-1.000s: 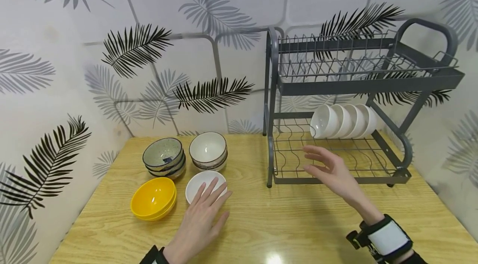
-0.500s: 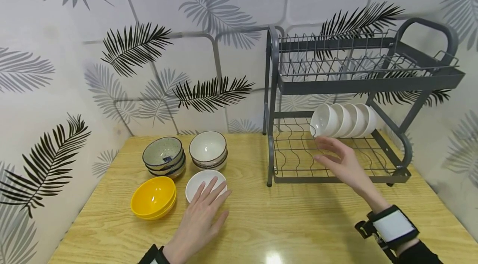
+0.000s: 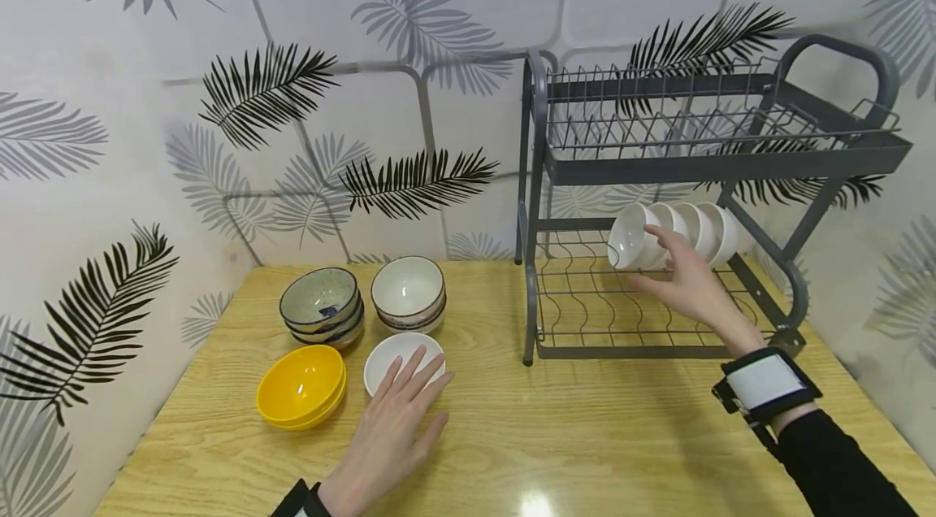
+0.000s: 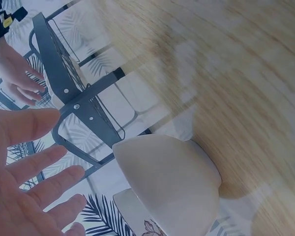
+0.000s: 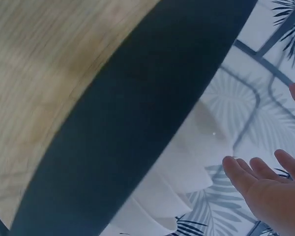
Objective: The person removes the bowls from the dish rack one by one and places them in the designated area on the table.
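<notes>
My left hand (image 3: 391, 423) is spread flat, its fingers over the near rim of a white bowl (image 3: 378, 367). In the left wrist view, those fingers look straight and apart from the white bowl (image 4: 172, 182). Over on the right, my right hand (image 3: 687, 281) reaches into the lower tier of a grey two-tier dish rack (image 3: 724, 169). Its thumb and fingers are parted in front of a row of several white bowls (image 3: 625, 239) standing on edge. The right wrist view has the fingers (image 5: 236, 172) close to the bowls (image 5: 201, 135); contact cannot be made out.
Left of the white bowl are stacked yellow bowls (image 3: 296, 387). Behind stand a stack of speckled grey-green bowls (image 3: 318, 297) and a stack of dark-rimmed white bowls (image 3: 405, 289). The rack's upper wire tier (image 3: 658, 127) overhangs the lower one. A leaf-patterned wall (image 3: 468, 13) closes the back.
My right hand has moved right and farther into the rack's lower tier, up to the white bowls, with thumb and fingers spreading wider. My left hand has stayed in place.
</notes>
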Tool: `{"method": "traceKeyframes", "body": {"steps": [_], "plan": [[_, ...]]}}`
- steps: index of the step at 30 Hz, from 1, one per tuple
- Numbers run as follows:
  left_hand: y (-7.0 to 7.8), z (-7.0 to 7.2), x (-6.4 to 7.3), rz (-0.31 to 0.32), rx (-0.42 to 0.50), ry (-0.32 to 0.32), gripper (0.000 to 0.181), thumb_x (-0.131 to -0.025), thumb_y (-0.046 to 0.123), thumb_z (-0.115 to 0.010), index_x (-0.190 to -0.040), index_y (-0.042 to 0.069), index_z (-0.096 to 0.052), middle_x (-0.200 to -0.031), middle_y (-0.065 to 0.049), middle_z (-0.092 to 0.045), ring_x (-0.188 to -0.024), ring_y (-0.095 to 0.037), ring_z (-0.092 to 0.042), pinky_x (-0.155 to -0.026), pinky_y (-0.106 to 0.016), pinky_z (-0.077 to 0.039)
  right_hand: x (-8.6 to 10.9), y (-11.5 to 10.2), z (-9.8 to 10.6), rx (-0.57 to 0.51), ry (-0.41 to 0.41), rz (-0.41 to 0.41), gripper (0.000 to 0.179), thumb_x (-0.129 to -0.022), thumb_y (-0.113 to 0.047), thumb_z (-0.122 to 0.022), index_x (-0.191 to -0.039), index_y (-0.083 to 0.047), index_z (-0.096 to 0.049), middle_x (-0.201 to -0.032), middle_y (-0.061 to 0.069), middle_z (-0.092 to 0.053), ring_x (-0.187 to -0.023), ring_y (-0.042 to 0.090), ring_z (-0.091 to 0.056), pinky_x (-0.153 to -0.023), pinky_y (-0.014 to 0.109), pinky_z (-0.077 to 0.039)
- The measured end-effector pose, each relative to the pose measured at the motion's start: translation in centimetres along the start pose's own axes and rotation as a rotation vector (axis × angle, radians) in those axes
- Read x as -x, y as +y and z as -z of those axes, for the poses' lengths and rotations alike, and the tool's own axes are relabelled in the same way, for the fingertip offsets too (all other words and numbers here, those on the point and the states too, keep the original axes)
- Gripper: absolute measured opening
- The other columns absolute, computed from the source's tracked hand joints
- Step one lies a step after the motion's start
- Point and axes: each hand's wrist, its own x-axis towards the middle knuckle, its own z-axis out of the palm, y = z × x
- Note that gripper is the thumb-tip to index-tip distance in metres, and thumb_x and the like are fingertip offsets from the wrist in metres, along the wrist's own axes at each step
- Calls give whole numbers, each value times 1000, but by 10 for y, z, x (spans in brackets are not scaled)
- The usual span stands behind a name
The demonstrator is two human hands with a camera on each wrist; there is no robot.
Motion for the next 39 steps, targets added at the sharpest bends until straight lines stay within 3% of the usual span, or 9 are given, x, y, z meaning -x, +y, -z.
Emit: {"method": "traceKeyframes", "body": {"steps": [5,17,24,29,34,39], "plan": [[0,0,0,3,-1,-11,42,-85,20,-69,-124,7,-64,-140,-11,-51,-135,-30,-34,-113,-53,-27,-20,10,-4,72,-6,-17,80,-81,-11,-71,-144,10,-26,-137,39,-31,-118,57,-36,-88,74,-39],[-1,-1,0,-1,0,-7,42,-84,20,-69,-124,7,-64,-140,-12,-52,-135,-30,-34,-113,-53,-27,-65,20,-13,230,-134,-106,93,-72,-5,-77,-146,9,-22,-148,38,-15,-128,56,-23,-97,71,-35],[3,-2,0,-2,23,-16,43,-85,21,-69,-125,7,-63,-141,-11,-50,-136,-30,-33,-113,-53,-27,-74,26,-21,445,-168,-81,97,-66,-4,-82,-144,11,-27,-146,38,-16,-133,55,-10,-110,67,-17],[3,-1,-1,-3,27,4,42,-84,19,-70,-124,7,-64,-140,-12,-51,-135,-31,-34,-112,-54,-28,-78,25,-22,549,-218,-84,99,-64,-8,-84,-145,8,-29,-146,38,-14,-133,55,-7,-111,67,-9],[2,-1,-2,-6,19,11,42,-83,19,-71,-123,7,-64,-140,-11,-52,-135,-30,-34,-113,-53,-28,-81,25,-23,621,-228,-71,105,-64,-13,-85,-149,3,-25,-147,37,-12,-133,55,-9,-111,66,-10],[2,0,-2,-14,16,20,42,-83,20,-71,-122,6,-65,-139,-11,-52,-135,-30,-35,-113,-53,-28,-80,31,-27,673,-175,-8,106,-62,-17,-87,-148,1,-29,-143,37,-20,-130,55,-17,-110,65,-16]]}}
